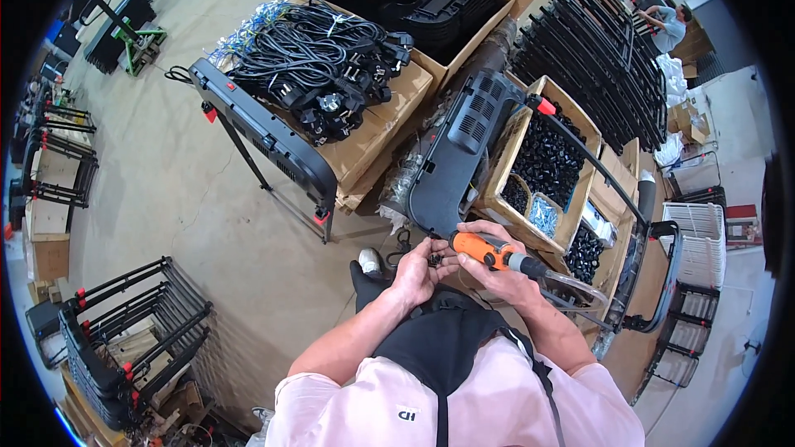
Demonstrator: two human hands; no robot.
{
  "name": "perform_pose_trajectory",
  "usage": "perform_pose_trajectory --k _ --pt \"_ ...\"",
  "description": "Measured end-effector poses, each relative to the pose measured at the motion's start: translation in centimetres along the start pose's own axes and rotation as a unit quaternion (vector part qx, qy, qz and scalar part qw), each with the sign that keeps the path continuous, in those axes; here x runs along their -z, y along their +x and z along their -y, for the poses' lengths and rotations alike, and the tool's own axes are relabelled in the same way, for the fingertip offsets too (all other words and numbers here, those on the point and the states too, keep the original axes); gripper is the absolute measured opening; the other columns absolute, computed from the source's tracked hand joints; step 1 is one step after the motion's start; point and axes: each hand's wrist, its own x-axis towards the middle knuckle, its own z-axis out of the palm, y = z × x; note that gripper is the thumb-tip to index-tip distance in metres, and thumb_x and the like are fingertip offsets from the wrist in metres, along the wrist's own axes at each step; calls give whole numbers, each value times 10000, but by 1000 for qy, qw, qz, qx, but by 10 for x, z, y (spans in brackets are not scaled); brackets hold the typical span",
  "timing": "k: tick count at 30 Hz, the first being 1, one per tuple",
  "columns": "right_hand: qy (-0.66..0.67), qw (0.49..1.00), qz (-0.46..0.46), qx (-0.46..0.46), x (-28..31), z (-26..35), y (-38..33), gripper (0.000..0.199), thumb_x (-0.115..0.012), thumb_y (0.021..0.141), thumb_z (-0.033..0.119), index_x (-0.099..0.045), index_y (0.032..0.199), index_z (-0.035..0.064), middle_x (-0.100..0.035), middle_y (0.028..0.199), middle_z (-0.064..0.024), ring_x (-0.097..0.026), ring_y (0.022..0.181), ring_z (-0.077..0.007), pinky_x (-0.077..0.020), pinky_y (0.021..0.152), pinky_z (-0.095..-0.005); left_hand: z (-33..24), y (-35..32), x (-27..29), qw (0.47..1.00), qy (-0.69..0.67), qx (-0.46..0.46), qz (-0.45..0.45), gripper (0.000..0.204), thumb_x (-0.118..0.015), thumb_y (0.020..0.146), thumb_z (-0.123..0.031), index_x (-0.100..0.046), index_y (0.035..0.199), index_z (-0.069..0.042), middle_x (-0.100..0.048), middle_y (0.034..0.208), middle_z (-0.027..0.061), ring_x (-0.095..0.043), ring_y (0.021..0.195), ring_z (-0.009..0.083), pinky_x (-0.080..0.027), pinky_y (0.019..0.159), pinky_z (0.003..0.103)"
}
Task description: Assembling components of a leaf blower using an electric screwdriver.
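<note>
My right hand (499, 271) is wrapped round an orange air screwdriver (482, 250) with a clear hose at its rear end. The tool points left, toward my left hand (421, 271), which is turned palm up with fingers curled. Small dark pieces (434, 260) lie in that palm, too small to name surely. Just beyond both hands stands a black plastic machine cover (443, 170) with a vented motor hump, attached to a black frame with a red fitting. A black cable loop (403, 240) hangs beside my left hand.
Right of the cover, a wooden box (515, 228) holds black parts and blue-bagged screws. A carton (389, 136) carries bundled power cables (306, 58). Another black frame (265, 136) stands at left. Stacked frames (592, 58) fill the back right, near a person (669, 29).
</note>
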Motion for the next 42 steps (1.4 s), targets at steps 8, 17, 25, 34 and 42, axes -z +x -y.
perform_pose_trajectory --k 8,17,25,34,42 --pt "-54 998 31 2 -18 -6 19 460 -839 884 126 -659 1302 65 -769 1167 -113 -754 1042 -217 -600 939 -359 -3 -5 17 997 79 6 24 291 -443 1151 -224 -629 1207 -7 -715 1097 110 -730 941 215 -645 856 343" --pt "-76 996 35 41 -22 -8 29 386 -833 855 95 -679 1204 39 -763 1219 -139 -759 1076 -251 -605 961 -375 -15 -11 29 993 104 15 60 290 -554 1114 -212 -726 1254 -25 -726 1007 21 -683 890 125 -594 807 279" --pt "-76 996 37 37 -21 -17 29 424 -822 872 133 -673 1261 57 -764 1213 -136 -768 1066 -263 -597 957 -374 -20 -13 28 989 132 -7 65 296 -552 1126 -241 -701 1253 -19 -631 899 -5 -557 816 106 -473 725 270" --pt "17 1000 -20 -11 -12 2 27 489 -827 865 62 -639 1315 35 -750 1241 -144 -731 1136 -224 -578 1010 -373 -39 4 26 1000 1 -5 12 280 -627 1096 -315 -726 1148 -59 -706 894 -13 -643 691 93 -543 583 225" --pt "123 991 -44 -7 -4 5 41 521 -823 869 33 -592 1334 9 -708 1319 -180 -682 1236 -251 -535 1103 -411 -62 20 -8 997 -68 8 37 294 -608 1104 -333 -695 1168 -60 -660 856 -13 -635 708 108 -531 604 241"
